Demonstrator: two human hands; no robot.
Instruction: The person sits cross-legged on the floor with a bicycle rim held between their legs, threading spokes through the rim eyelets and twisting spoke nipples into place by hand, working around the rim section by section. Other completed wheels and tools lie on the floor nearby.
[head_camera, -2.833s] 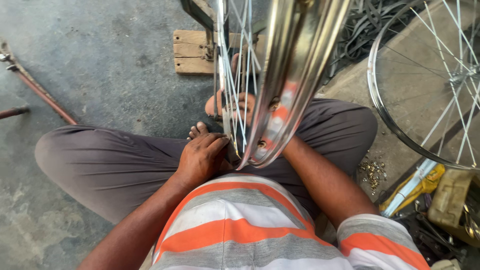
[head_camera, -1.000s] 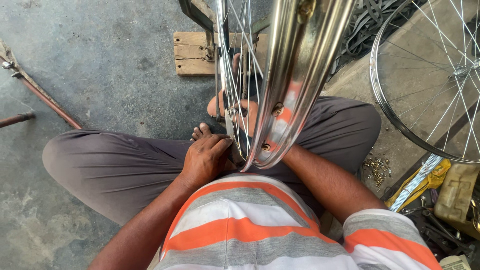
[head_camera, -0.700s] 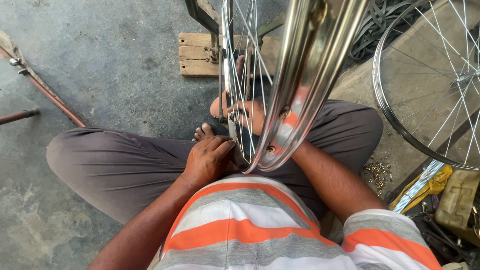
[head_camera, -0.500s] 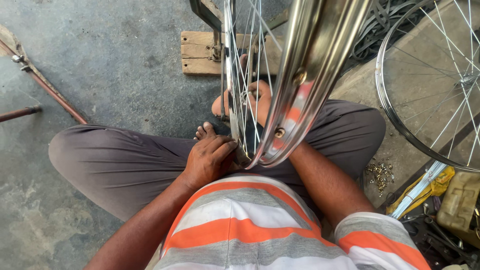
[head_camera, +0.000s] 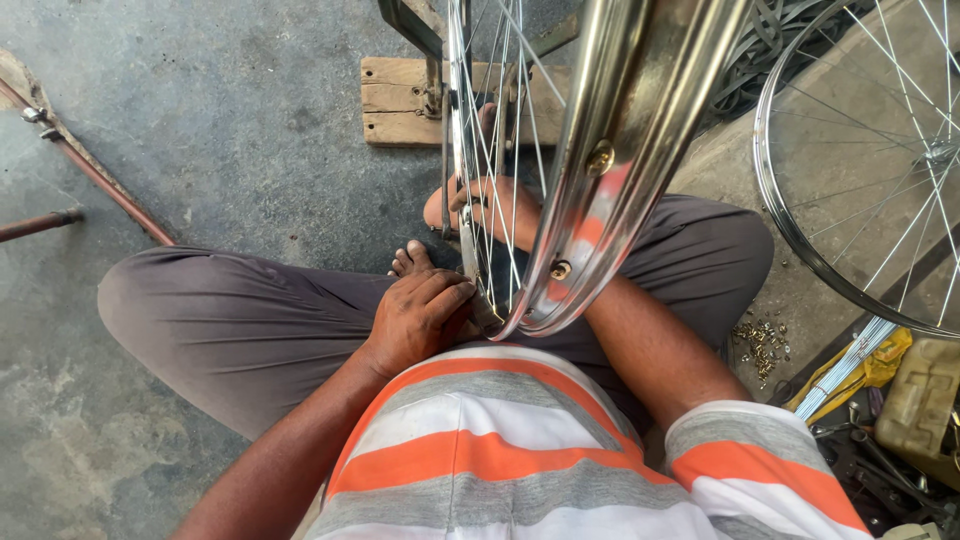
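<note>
The left hand (head_camera: 420, 318) grasps the stiff, slick steel wheel rim (head_camera: 620, 170) at its bottom edge; whether the hidden right hand's fingers are clenched cannot be told.

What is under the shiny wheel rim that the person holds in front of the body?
Under the wheel rim lie crossed legs in grey trousers and a bare foot. The left hand touches its lowest part. The right hand is covered by the rim.

At frame centre a wheel rim (head_camera: 640, 150) stands upright between the person's crossed legs, the left hand (head_camera: 415, 318) touching its lower left edge, a wooden block (head_camera: 400, 100) behind it, a second wheel (head_camera: 860, 160) at upper right.
</note>
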